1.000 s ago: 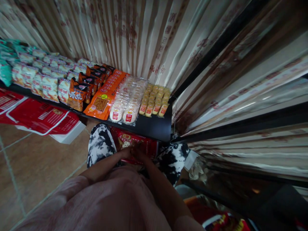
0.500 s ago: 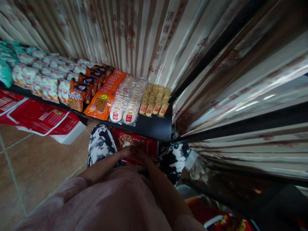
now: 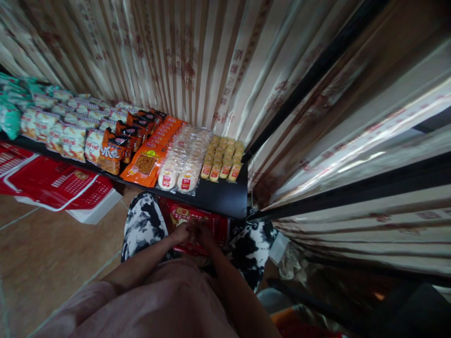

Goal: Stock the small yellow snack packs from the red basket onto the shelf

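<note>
My left hand [image 3: 182, 232] and my right hand [image 3: 204, 234] meet between my knees, over a red plastic basket [image 3: 218, 226]. Both look closed, with fingers curled in against each other. It is dark there, and whatever may be between the fingers cannot be made out. Some pale and yellowish items show in the basket around the hands, too dim to name. Just beyond stands a black shelf [image 3: 221, 195] with rows of round rice crackers [image 3: 186, 180] in clear wrap and small yellow wrapped snacks [image 3: 220, 170].
Further left on the shelf lie a flat orange snack bag [image 3: 146, 162], orange-black bags [image 3: 112, 152], white bags [image 3: 73, 141] and green bags [image 3: 10, 119]. Another red basket [image 3: 84, 192] is on the tiled floor [image 3: 70, 244]. A pleated curtain [image 3: 197, 61] and black bars [image 3: 352, 188] close off the back and right.
The view has shifted slightly, so the shelf and snacks sit lower in the picture. My hands stay together over the basket with only a slight shift.
</note>
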Available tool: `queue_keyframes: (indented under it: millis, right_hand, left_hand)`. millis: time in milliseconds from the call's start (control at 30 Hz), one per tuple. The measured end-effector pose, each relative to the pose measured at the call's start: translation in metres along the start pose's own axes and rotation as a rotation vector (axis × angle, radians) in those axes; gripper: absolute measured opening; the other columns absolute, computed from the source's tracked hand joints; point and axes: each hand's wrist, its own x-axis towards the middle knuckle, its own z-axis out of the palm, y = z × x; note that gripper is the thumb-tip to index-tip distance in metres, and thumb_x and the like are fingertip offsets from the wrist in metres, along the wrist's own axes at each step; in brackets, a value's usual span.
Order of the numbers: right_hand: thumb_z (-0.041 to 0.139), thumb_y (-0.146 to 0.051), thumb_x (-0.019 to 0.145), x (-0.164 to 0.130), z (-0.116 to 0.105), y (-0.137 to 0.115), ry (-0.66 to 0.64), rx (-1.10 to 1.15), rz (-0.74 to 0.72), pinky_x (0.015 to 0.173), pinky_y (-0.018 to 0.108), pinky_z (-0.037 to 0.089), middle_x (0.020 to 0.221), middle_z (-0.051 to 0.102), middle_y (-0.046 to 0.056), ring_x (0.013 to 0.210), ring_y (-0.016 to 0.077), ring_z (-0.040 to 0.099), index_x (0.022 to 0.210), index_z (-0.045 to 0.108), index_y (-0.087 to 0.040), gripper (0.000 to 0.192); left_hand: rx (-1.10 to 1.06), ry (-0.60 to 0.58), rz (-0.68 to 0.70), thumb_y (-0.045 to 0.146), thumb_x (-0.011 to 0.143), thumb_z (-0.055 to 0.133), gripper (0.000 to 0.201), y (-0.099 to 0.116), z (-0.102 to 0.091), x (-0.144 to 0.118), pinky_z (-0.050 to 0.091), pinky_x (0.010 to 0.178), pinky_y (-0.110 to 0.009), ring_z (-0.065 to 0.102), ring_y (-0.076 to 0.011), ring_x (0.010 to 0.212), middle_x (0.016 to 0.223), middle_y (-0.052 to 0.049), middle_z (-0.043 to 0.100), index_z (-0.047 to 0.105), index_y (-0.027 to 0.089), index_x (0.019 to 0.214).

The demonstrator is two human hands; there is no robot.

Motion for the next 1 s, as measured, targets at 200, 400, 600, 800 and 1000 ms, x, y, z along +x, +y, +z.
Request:
queue_keyframes:
  millis: [200, 400, 600, 800, 1000]
  right_hand:
    - [0.051, -0.014, 0.076, -0.010, -0.015, -0.008, 0.074, 0.035, 0.012, 0.070, 0.027, 0.046, 0.085, 0.071, 0.008, 0.078, 0.0197, 0.063, 0.088, 0.068, -0.018, 0.022]
    - [0.046, -0.006, 0.074, -0.015, -0.032, -0.015, 0.122, 0.038, 0.023, 0.072, 0.024, 0.044, 0.088, 0.069, 0.009, 0.081, 0.0171, 0.061, 0.081, 0.064, -0.015, 0.022]
    - [0.045, -0.007, 0.076, -0.018, -0.042, -0.020, 0.171, 0.057, -0.025, 0.073, 0.025, 0.043, 0.086, 0.067, 0.008, 0.080, 0.0166, 0.060, 0.081, 0.061, -0.015, 0.018]
    - [0.047, -0.014, 0.078, -0.024, -0.052, -0.020, 0.211, 0.158, -0.054, 0.077, 0.026, 0.044, 0.085, 0.067, 0.005, 0.081, 0.0156, 0.061, 0.080, 0.061, -0.017, 0.015]
    - [0.045, -0.022, 0.081, -0.038, -0.068, -0.028, 0.239, 0.192, -0.113, 0.077, 0.027, 0.044, 0.086, 0.068, 0.005, 0.082, 0.0161, 0.061, 0.083, 0.061, -0.018, 0.017]
  left_hand:
    - [0.075, 0.084, -0.039, 0.002, 0.058, 0.050, 0.044, 0.009, -0.005, -0.007, 0.039, 0.095, -0.031, 0.056, -0.0224, 0.104, 0.098, -0.006, 0.068, 0.068, 0.018, 0.095]
    - [0.136, 0.046, -0.045, 0.007, 0.061, 0.056, 0.036, 0.010, -0.004, -0.011, 0.043, 0.087, -0.029, 0.059, -0.0210, 0.095, 0.096, -0.005, 0.068, 0.067, 0.017, 0.094]
    - [0.088, 0.049, -0.040, 0.013, 0.062, 0.060, 0.031, 0.005, -0.002, -0.011, 0.044, 0.081, -0.028, 0.059, -0.0186, 0.088, 0.091, -0.004, 0.067, 0.066, 0.015, 0.092]
    - [-0.339, 0.054, -0.116, 0.010, 0.063, 0.055, 0.033, 0.011, -0.004, -0.018, 0.041, 0.059, -0.019, 0.053, -0.0095, 0.061, 0.072, 0.002, 0.060, 0.058, 0.015, 0.096]
    - [-0.536, 0.046, -0.110, 0.019, 0.061, 0.065, 0.029, 0.031, -0.016, -0.038, 0.036, 0.053, -0.018, 0.050, -0.0072, 0.059, 0.075, 0.003, 0.057, 0.058, 0.015, 0.089]
